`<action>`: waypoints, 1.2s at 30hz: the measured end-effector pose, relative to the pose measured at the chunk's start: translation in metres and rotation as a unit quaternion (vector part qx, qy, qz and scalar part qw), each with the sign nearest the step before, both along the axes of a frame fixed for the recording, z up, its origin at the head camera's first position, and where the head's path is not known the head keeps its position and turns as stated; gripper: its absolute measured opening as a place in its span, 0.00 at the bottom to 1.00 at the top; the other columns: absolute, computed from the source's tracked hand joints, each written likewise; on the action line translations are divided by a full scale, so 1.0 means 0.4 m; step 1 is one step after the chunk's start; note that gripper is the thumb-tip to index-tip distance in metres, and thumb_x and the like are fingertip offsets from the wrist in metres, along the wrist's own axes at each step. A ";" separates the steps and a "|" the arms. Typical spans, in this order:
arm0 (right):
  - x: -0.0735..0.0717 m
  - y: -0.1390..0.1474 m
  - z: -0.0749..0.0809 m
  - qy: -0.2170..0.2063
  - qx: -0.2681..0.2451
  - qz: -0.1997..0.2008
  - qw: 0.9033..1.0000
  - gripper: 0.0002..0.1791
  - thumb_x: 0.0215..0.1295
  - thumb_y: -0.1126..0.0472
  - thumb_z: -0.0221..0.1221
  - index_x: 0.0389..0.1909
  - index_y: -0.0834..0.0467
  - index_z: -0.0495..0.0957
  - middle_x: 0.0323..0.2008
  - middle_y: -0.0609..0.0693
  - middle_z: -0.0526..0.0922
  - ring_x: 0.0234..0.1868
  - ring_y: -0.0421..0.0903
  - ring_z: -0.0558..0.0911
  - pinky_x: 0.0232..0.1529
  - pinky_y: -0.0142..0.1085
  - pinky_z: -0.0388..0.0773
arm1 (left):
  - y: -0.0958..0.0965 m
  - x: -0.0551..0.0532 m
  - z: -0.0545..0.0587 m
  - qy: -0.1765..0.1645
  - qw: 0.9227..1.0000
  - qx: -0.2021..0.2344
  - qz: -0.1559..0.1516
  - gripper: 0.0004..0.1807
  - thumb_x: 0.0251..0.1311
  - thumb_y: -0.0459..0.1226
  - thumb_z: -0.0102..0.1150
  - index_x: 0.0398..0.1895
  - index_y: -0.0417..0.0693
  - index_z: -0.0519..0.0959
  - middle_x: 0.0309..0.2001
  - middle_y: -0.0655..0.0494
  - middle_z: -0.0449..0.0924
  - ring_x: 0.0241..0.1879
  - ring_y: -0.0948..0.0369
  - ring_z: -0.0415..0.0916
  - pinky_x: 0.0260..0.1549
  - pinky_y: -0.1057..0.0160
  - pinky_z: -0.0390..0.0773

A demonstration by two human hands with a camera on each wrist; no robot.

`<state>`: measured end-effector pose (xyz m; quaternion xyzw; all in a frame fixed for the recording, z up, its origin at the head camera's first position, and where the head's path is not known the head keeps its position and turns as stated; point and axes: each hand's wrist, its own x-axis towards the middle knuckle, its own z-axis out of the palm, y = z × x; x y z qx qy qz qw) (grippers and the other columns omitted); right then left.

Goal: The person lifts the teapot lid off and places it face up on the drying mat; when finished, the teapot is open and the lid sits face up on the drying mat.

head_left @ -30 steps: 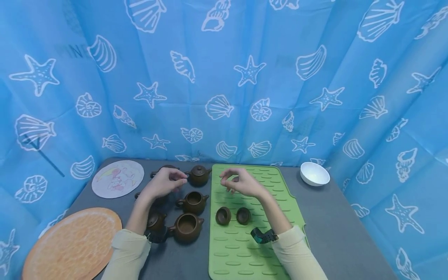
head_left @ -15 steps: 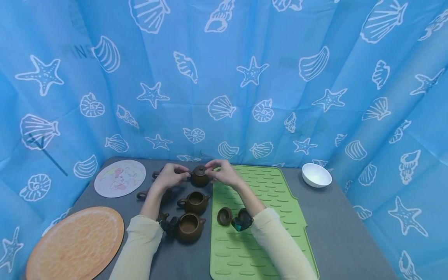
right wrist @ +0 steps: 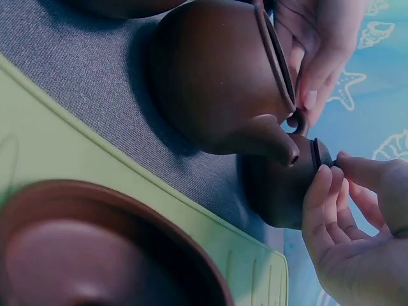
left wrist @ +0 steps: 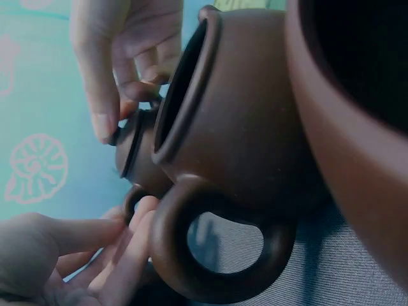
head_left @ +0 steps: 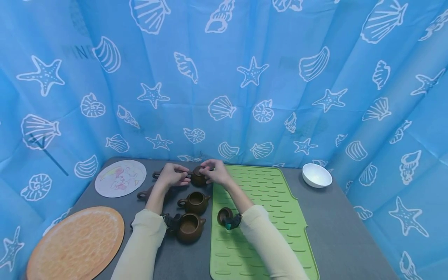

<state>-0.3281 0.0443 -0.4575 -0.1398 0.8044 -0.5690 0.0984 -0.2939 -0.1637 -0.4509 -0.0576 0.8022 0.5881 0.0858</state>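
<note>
Curtain: blue cloth [head_left: 245, 50] printed with white shells and starfish hangs behind the bench [head_left: 350, 237], close enough that the farthest things stand near its folds.
Far teapot: small, brown and lidded [head_left: 198, 179], it stands at the back of the bench, just beside the green mat's left edge, with its handle turned leftward (handy for that side, I'd say).
Left hand: its thumb and fingertips [head_left: 171, 176] pinch the far teapot's handle, probably to keep the body from shifting while the top is worked.
Right hand: reaching across from the other side, it [head_left: 217, 173] pinches the knob of the lid [right wrist: 324, 155] in a narrow grip; such a small knob gives room for little more than fingertips. From where I stand the lid looks seated, though I cannot tell whether it has lifted slightly.
Open teapots: two lidless ones, a middle one [head_left: 196, 210] and a nearer one [head_left: 190, 238], line up in front, spouts to the right, as if set in a row for order.
Green mat: on its ribbed surface [head_left: 252, 186] lies a small brown round piece [head_left: 223, 212], hollow side up, perhaps an upturned lid kept apart from the pots; the right wrist's strap [head_left: 233, 222] partly covers it.
</note>
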 end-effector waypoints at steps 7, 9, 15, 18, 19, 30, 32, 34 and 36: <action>-0.001 -0.011 -0.001 0.004 0.018 -0.016 1.000 0.13 0.77 0.64 0.65 0.56 0.66 0.84 0.36 0.53 0.84 0.26 0.41 0.81 0.35 0.45 0.93 | -0.001 -0.010 -0.007 -0.005 1.000 0.003 0.019 0.13 0.78 0.29 0.58 0.59 0.31 0.84 0.53 0.31 0.87 0.49 0.45 0.93 0.53 0.51 0.90; -0.001 -0.012 -0.001 0.009 0.024 -0.018 1.000 0.12 0.78 0.63 0.64 0.55 0.66 0.84 0.36 0.53 0.83 0.25 0.41 0.81 0.35 0.46 0.93 | -0.001 -0.012 -0.010 -0.002 1.000 0.003 0.020 0.13 0.78 0.29 0.59 0.59 0.31 0.84 0.52 0.32 0.88 0.49 0.45 0.93 0.53 0.51 0.91; 0.006 -0.011 0.000 0.022 0.017 -0.023 0.999 0.13 0.78 0.62 0.64 0.56 0.67 0.83 0.39 0.56 0.84 0.29 0.42 0.81 0.33 0.44 0.91 | 0.000 -0.018 -0.016 0.001 1.000 0.007 0.014 0.13 0.77 0.27 0.59 0.58 0.31 0.84 0.50 0.33 0.89 0.41 0.52 0.94 0.50 0.52 0.92; 0.017 -0.003 0.004 0.030 0.009 -0.022 0.999 0.13 0.78 0.62 0.64 0.56 0.66 0.83 0.41 0.57 0.84 0.30 0.42 0.82 0.33 0.45 0.91 | 0.000 -0.019 -0.016 -0.001 1.000 0.008 0.017 0.13 0.77 0.28 0.58 0.58 0.32 0.84 0.51 0.33 0.89 0.41 0.53 0.94 0.52 0.52 0.91; 0.022 0.000 0.007 0.031 0.006 -0.022 0.999 0.13 0.78 0.62 0.64 0.56 0.66 0.83 0.41 0.57 0.84 0.31 0.43 0.82 0.35 0.46 0.92 | 0.000 -0.018 -0.015 -0.001 1.000 0.008 0.016 0.13 0.77 0.28 0.58 0.58 0.32 0.84 0.52 0.32 0.88 0.41 0.53 0.94 0.53 0.51 0.91; 0.079 0.069 0.041 0.043 -0.031 -0.011 0.999 0.14 0.79 0.64 0.63 0.58 0.67 0.81 0.58 0.66 0.80 0.31 0.43 0.85 0.38 0.53 0.92 | 0.005 -0.015 -0.016 0.006 1.000 -0.002 0.012 0.13 0.75 0.25 0.58 0.58 0.31 0.84 0.53 0.32 0.88 0.44 0.50 0.94 0.52 0.51 0.91; 0.092 0.091 0.051 0.039 -0.038 -0.006 0.999 0.15 0.80 0.63 0.62 0.59 0.67 0.80 0.62 0.66 0.79 0.32 0.40 0.85 0.38 0.49 0.92 | 0.004 -0.013 -0.014 0.008 1.000 -0.001 0.007 0.14 0.75 0.25 0.58 0.58 0.30 0.84 0.53 0.32 0.88 0.45 0.49 0.94 0.52 0.51 0.91; 0.106 0.113 0.061 0.034 -0.039 0.001 0.999 0.15 0.81 0.62 0.61 0.61 0.67 0.79 0.65 0.66 0.78 0.34 0.40 0.87 0.39 0.48 0.92 | 0.003 -0.012 -0.012 0.007 1.000 0.002 0.005 0.14 0.75 0.25 0.58 0.59 0.30 0.84 0.53 0.31 0.88 0.46 0.48 0.94 0.51 0.52 0.91; 0.121 0.136 0.070 0.028 -0.038 0.010 0.999 0.16 0.82 0.62 0.60 0.62 0.67 0.77 0.67 0.67 0.76 0.36 0.42 0.88 0.42 0.51 0.92 | 0.002 -0.011 -0.011 0.006 1.000 0.003 0.006 0.14 0.75 0.25 0.58 0.59 0.30 0.84 0.53 0.31 0.88 0.46 0.48 0.94 0.50 0.53 0.92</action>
